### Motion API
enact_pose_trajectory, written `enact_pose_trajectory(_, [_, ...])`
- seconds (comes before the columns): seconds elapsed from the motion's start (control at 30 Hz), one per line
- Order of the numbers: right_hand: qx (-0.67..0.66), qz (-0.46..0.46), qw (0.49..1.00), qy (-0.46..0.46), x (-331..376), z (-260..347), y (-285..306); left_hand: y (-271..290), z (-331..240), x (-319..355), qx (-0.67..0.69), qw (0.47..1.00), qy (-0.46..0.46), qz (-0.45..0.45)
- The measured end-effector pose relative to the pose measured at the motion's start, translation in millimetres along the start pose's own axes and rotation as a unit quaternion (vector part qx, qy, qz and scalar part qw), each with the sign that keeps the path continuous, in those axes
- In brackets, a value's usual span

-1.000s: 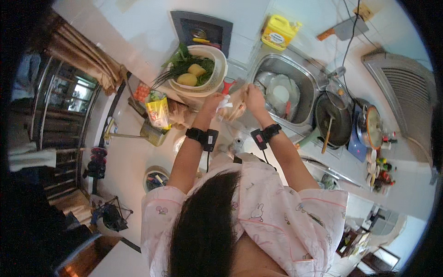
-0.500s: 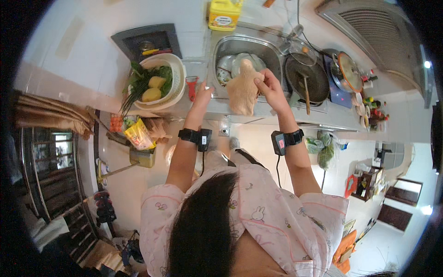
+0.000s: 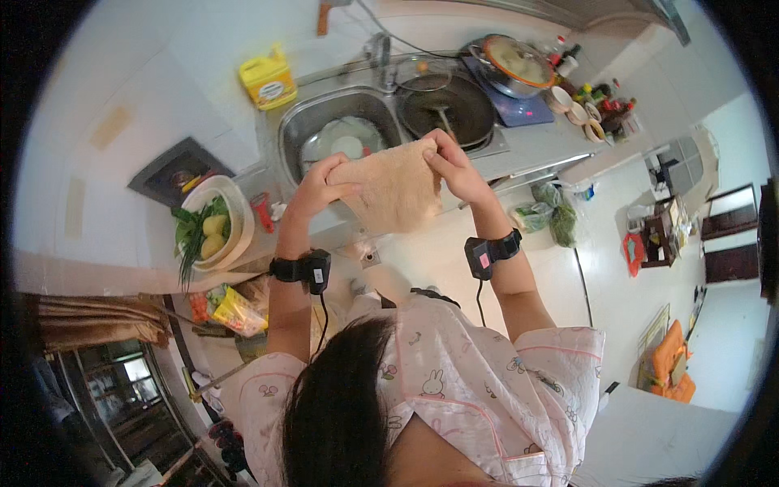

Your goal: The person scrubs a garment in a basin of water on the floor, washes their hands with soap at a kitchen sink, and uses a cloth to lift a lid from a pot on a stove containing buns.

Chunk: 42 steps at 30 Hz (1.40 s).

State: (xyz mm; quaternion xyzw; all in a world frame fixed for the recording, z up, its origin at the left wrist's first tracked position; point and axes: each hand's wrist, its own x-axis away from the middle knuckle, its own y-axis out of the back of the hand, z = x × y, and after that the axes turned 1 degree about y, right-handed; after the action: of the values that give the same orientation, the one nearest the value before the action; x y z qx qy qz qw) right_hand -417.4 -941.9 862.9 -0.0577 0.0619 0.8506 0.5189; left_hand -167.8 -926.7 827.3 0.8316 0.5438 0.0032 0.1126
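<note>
A beige dishcloth point(image 3: 393, 191) is stretched between my two hands, in front of the sink's near edge. My left hand point(image 3: 319, 188) is closed on its left upper corner, and my right hand point(image 3: 458, 172) pinches the right upper corner. The cloth's lower edge hangs loose and looks slightly blurred. Behind it the metal sink point(image 3: 294, 130) holds dishes point(image 3: 349, 134), partly hidden by the cloth and my hands. A red peeler-like tool point(image 3: 261, 213) lies on the counter left of my left hand.
At left stands a white basin point(image 3: 242, 223) with greens and potatoes point(image 3: 213, 235). A yellow jug point(image 3: 268, 81) is behind the sink. To the right are a black wok point(image 3: 454, 105), a lidded pot point(image 3: 513, 69) and several bottles. Bags of vegetables point(image 3: 560, 219) sit on the floor.
My left hand has come over and taken hold of the cloth, which hung from my right hand alone. The cloth is now spread wide. The whole view has turned and shifted.
</note>
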Motion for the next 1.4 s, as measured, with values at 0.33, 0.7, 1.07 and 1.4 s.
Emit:
enact_pose_trajectory(0.33, [0.317,-0.289,0.903,0.02,95,-29,171,-179,-39,-118,-0.094,0.994,-0.053,-0.032])
enact_pose_trajectory(0.7, [-0.089,-0.296,0.951,-0.017,141,-47,269,-333,-37,-248,-0.002,0.997,-0.034,0.065])
enact_pose_trajectory(1.07, [0.0,-0.278,0.96,0.024,76,-95,392,-363,-9,-364,0.163,0.967,0.007,0.193])
enact_pose_trajectory(1.4, [0.034,-0.353,0.929,0.106,-5,-88,479,-407,65,-428,0.024,0.996,-0.08,0.025])
